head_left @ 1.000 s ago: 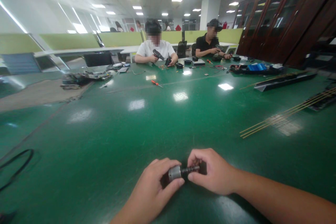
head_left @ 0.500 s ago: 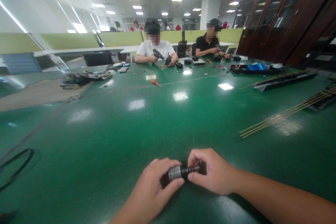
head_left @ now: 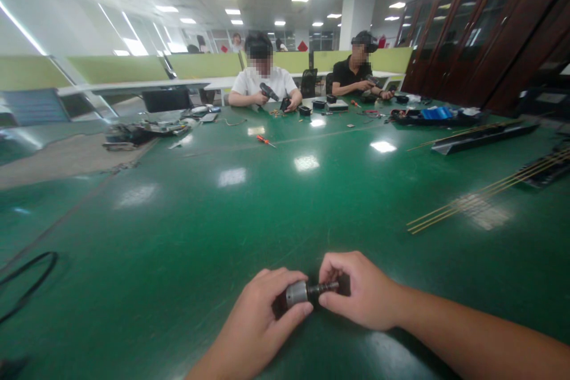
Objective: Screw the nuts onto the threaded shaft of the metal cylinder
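Observation:
Close to me, just over the green table [head_left: 187, 231], both hands are on one metal cylinder with a stepped shaft [head_left: 296, 294], which looks like a small motor or gearbox. My left hand [head_left: 267, 312] is wrapped round the silver body, thumb below and fingers above. The far left end of the body is hidden in that palm. My right hand [head_left: 356, 291] pinches the dark, narrower shaft between thumb and fingers. The part lies nearly level, its shaft pointing right. Whether a separate piece sits on the shaft I cannot tell.
A red screwdriver [head_left: 263, 140] lies mid-table. Long thin brass-coloured rods [head_left: 472, 199] and a black metal channel [head_left: 483, 138] are at right. A black cable loop [head_left: 33, 288] lies at left. Across the table two people work with drills, among small black boxes [head_left: 319, 105].
Both hands and the metal cylinder hold the same position as before. Only people in the far background have shifted slightly.

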`<state>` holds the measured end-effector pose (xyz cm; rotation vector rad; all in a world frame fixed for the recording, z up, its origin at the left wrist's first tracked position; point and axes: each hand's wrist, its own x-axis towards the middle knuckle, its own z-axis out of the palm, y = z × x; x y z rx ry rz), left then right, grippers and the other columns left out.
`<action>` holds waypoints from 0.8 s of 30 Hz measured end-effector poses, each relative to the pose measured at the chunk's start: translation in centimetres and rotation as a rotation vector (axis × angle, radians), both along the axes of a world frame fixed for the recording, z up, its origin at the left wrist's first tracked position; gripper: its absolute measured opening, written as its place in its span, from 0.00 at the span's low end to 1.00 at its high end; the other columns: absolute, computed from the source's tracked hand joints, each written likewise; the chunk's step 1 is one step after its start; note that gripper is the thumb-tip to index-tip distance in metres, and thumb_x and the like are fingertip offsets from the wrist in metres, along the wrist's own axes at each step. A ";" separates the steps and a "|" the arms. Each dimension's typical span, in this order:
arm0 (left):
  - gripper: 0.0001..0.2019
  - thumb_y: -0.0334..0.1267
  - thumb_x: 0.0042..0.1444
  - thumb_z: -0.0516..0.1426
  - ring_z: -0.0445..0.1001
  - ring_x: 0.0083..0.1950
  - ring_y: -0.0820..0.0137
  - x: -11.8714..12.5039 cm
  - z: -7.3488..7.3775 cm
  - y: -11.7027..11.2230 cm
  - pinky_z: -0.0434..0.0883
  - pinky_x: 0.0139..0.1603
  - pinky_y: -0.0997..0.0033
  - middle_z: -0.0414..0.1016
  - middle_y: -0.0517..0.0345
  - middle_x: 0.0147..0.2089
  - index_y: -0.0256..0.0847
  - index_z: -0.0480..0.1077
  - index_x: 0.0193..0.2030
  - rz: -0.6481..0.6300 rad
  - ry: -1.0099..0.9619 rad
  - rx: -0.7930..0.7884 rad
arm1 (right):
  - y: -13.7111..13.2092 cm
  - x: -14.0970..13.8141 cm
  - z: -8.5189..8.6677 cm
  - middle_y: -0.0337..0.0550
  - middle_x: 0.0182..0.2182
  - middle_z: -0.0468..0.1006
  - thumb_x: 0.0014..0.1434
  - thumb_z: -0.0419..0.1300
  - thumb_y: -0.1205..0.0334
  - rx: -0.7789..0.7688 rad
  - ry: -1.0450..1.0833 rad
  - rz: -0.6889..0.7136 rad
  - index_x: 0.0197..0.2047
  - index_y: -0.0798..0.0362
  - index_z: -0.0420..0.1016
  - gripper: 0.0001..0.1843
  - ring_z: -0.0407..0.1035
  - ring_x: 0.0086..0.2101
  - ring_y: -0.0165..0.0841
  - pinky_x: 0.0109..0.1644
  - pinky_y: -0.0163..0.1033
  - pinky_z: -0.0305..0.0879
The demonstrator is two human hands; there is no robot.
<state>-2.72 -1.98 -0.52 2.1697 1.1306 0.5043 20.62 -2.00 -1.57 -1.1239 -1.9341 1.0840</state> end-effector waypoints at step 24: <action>0.11 0.45 0.64 0.59 0.72 0.44 0.63 0.0 0.2 -0.1 0.65 0.46 0.63 0.78 0.58 0.44 0.50 0.73 0.51 -0.019 0.006 -0.004 | 0.1 -0.1 0.2 0.34 0.25 0.73 0.48 0.65 0.68 0.043 -0.093 -0.023 0.31 0.52 0.72 0.06 0.67 0.28 0.29 0.34 0.33 0.58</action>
